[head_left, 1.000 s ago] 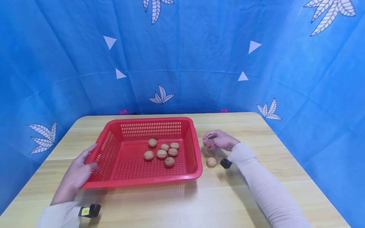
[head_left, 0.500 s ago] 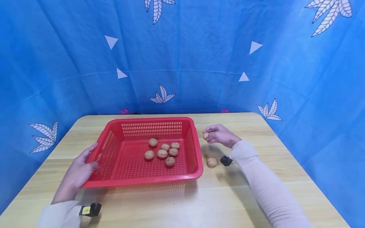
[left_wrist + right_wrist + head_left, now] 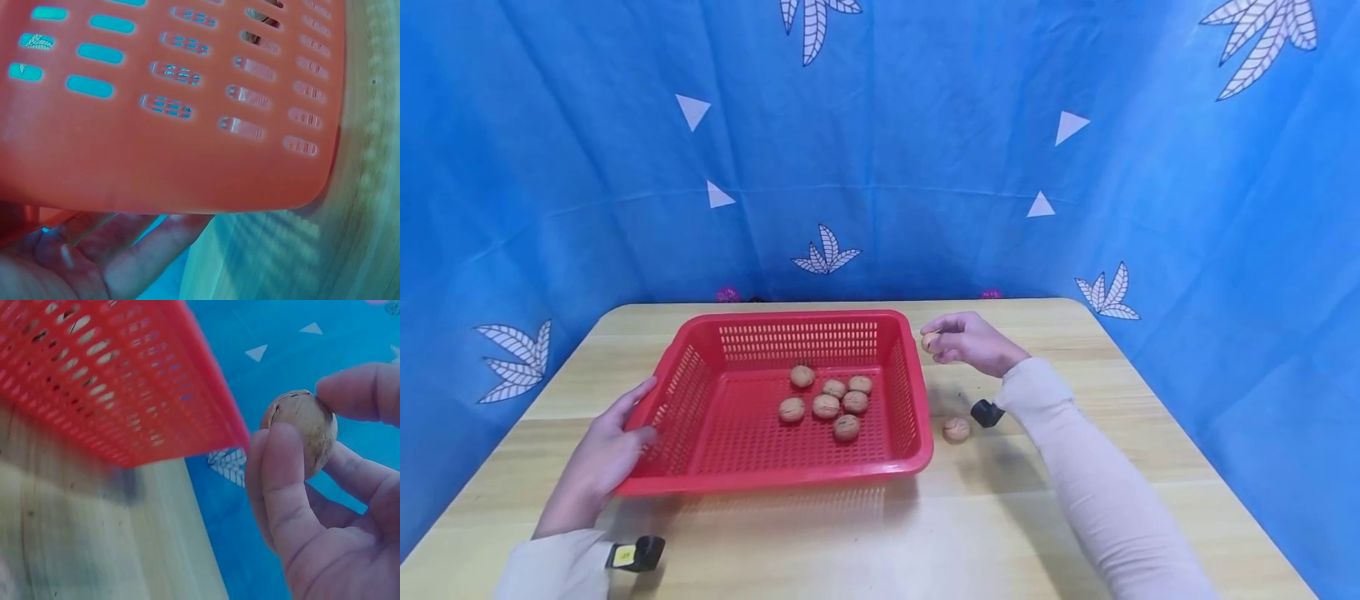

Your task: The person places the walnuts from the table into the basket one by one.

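Note:
A red plastic basket with slotted walls holds several walnuts on its floor, mostly toward the right half. My left hand grips the basket's left side, thumb over the rim inside and fingers outside. In the left wrist view the fingers pass under the basket's edge. Just beyond the basket's right rim, my right hand pinches one walnut between thumb and fingers, raised above the table. Another walnut lies on the table, near the basket's right side and below the right wrist.
The wooden table carries everything, and the basket's front edge casts a shadow on it. A blue curtain with white leaves and triangles hangs behind and on both sides. Black wrist cameras sit on both sleeves.
My right hand has lifted the pinched walnut from the table and carried it farther back and slightly left toward the basket's rim. My left hand and the basket stay in place.

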{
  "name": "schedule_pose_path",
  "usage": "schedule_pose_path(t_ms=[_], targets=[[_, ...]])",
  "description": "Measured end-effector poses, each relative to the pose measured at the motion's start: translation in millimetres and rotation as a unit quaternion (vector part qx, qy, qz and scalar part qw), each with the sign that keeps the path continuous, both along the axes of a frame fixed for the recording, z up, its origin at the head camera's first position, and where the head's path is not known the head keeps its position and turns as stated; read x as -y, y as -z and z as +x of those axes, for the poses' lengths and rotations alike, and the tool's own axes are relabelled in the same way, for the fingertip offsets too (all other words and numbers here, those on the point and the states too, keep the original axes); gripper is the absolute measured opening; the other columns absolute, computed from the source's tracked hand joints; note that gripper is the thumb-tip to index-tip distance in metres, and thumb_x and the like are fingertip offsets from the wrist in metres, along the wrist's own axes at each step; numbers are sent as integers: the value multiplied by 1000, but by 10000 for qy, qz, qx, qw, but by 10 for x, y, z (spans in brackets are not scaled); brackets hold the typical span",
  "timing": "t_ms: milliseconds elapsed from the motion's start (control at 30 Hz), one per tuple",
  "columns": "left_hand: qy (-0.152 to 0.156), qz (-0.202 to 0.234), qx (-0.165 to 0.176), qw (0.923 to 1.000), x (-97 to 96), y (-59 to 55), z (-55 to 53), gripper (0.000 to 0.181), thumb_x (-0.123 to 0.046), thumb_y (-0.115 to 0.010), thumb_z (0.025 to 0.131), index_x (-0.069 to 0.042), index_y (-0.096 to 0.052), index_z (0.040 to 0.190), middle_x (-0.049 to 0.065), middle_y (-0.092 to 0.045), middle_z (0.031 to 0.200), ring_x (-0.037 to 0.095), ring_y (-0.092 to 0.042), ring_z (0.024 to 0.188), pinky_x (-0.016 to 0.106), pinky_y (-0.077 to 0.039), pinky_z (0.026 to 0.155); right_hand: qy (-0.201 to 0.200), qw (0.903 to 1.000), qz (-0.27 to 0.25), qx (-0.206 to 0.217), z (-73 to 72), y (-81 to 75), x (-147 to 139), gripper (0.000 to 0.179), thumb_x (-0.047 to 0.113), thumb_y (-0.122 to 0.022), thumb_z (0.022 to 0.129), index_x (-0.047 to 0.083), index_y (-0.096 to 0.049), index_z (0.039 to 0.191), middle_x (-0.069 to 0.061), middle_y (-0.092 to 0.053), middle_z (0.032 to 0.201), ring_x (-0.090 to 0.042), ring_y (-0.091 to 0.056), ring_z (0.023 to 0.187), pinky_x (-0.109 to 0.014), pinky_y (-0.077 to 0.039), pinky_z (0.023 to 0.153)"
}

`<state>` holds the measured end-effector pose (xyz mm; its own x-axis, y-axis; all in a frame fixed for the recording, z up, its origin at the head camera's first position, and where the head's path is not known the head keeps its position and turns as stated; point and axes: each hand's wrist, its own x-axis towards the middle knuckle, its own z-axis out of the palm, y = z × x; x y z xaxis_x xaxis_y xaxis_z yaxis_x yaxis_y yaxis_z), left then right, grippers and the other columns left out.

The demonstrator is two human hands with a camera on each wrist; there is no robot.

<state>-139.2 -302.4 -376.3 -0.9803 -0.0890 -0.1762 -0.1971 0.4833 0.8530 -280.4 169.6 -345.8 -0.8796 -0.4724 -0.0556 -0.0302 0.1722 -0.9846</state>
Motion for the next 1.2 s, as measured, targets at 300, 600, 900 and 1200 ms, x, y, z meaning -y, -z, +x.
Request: schedule_pose_path(t_ms=[300, 600, 900, 1200], targets=[[38, 12, -95, 9999, -33, -11, -36, 78, -8, -46, 95, -24, -1, 157, 32, -28, 144, 40, -50, 108, 36, -56, 69, -52, 9997, 67, -222, -6, -179, 150, 40, 1, -50, 85, -16, -51, 121, -9, -58, 86, -18, -55, 75, -30, -53, 72], [-3, 51, -67, 10000, -39, 3, -43, 79, -8, -47, 94, -23, -2, 157, 32, -29, 143, 39, -53, 104, 37, -57, 68, -149, 9993, 45, -333, 1, -194, 355, 29, -1, -47, 83, -10, -57, 108, -10, -56, 83, -19, -51, 68, -28, -47, 64], [-40, 9, 38, 10000, -12, 22, -19, 80, -11, -50, 95, -24, -1, 157, 33, -29, 143, 36, -57, 98, 38, -56, 65, -221, 9985, 373, -344, 17, -185, 665, 26, 3, -47, 88, -7, -60, 107, -9, -57, 83, -19, -53, 69, -28, -49, 63], [-67, -12, 4, 10000, -7, 16, -2, 79, -10, -48, 95, -23, -1, 157, 33, -28, 144, 35, -58, 97, 37, -57, 65, -445, 9973, 584, -30, 64, -130, 1020, 23, 4, -50, 92, -6, -63, 109, -8, -56, 81, -17, -51, 68, -32, -53, 67]])
